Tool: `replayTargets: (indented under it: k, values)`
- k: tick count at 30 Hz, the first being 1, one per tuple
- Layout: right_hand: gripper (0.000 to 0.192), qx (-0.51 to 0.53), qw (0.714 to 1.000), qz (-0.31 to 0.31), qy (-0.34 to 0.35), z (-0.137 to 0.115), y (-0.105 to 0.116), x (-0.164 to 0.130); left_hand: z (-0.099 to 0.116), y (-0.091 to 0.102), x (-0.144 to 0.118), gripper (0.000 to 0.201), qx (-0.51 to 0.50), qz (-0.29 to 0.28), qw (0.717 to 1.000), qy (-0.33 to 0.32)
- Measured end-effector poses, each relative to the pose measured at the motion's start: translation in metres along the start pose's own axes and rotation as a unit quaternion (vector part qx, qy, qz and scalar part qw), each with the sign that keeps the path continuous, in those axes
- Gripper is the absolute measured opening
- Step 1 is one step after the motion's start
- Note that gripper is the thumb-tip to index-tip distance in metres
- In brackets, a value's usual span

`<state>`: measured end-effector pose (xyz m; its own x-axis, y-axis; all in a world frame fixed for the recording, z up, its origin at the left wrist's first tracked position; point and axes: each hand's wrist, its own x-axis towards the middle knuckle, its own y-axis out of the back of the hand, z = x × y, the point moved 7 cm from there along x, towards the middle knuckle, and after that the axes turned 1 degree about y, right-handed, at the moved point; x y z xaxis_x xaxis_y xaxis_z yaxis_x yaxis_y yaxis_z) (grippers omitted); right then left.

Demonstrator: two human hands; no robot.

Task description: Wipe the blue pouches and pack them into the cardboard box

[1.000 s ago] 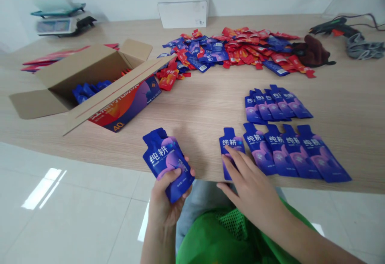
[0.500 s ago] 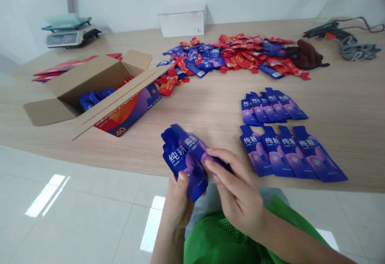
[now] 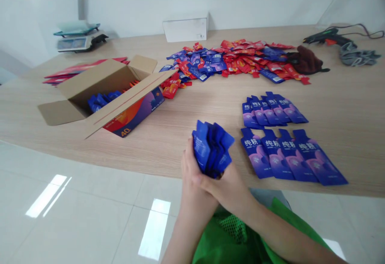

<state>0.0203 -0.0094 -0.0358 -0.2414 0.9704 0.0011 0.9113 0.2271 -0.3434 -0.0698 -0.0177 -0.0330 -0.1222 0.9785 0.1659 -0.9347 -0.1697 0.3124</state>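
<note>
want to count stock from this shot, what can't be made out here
Head view only:
- Bundle of blue spouted pouches: the count is hidden, since they overlap and the left hand and right hand cover their lower halves.
- Open brown cardboard box: its wall hides most of the contents.
- Grey weighing scale: display too small to read.
</note>
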Motion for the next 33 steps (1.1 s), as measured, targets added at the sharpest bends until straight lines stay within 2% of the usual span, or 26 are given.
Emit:
replayTargets:
  k: [3, 6, 7, 9, 11, 12, 14, 17, 19, 23, 26, 30, 33]
  values:
    - [0.048, 0.061, 0.995, 0.074, -0.027, 0.013, 0.002, 0.004, 0.014, -0.012, -0.005, 0.121, 0.126, -0.094, 0.984, -0.084]
    - [0.046, 0.076, 0.993, 0.091, -0.019, 0.014, 0.005, 0.006, 0.012, -0.008, -0.008, 0.122, 0.111, -0.146, 0.980, -0.076]
    - [0.045, 0.076, 0.993, 0.090, -0.014, 0.013, 0.006, 0.008, 0.009, -0.005, -0.007, 0.117, 0.078, -0.152, 0.984, -0.060]
    - [0.043, 0.068, 0.993, 0.096, 0.001, 0.009, 0.010, 0.013, 0.005, 0.004, -0.002, 0.106, -0.056, -0.162, 0.984, -0.042]
    - [0.040, 0.034, 0.993, 0.108, 0.039, -0.001, 0.017, 0.021, 0.004, 0.013, 0.009, 0.089, -0.221, -0.167, 0.960, -0.032]
    - [0.040, 0.008, 0.992, 0.109, 0.067, -0.007, 0.020, 0.026, 0.003, 0.019, 0.016, 0.077, -0.283, -0.157, 0.946, -0.017]
    - [0.043, -0.045, 0.988, 0.083, 0.120, -0.020, 0.021, 0.034, -0.001, 0.030, 0.033, 0.053, -0.336, -0.104, 0.936, 0.027]
    - [0.046, -0.128, 0.978, 0.038, 0.159, -0.026, 0.022, 0.040, 0.000, 0.040, 0.051, 0.043, -0.366, -0.026, 0.929, 0.042]
    - [0.049, -0.177, 0.970, 0.008, 0.168, -0.021, 0.020, 0.040, -0.002, 0.032, 0.055, 0.046, -0.389, -0.015, 0.919, 0.057]
    - [0.063, -0.253, 0.944, -0.029, 0.210, -0.007, 0.012, 0.033, -0.023, 0.007, 0.044, 0.047, -0.390, 0.019, 0.908, 0.152]
    - [0.078, -0.283, 0.931, -0.022, 0.231, -0.001, 0.008, 0.029, -0.029, -0.001, 0.036, 0.046, -0.371, 0.047, 0.916, 0.143]
    - [0.065, -0.300, 0.937, 0.012, 0.181, 0.000, 0.014, 0.032, -0.026, -0.007, 0.033, 0.059, -0.371, -0.030, 0.916, 0.147]
    - [0.057, -0.308, 0.944, 0.010, 0.116, -0.016, 0.023, 0.036, -0.016, 0.006, 0.027, 0.064, -0.330, -0.111, 0.924, 0.157]
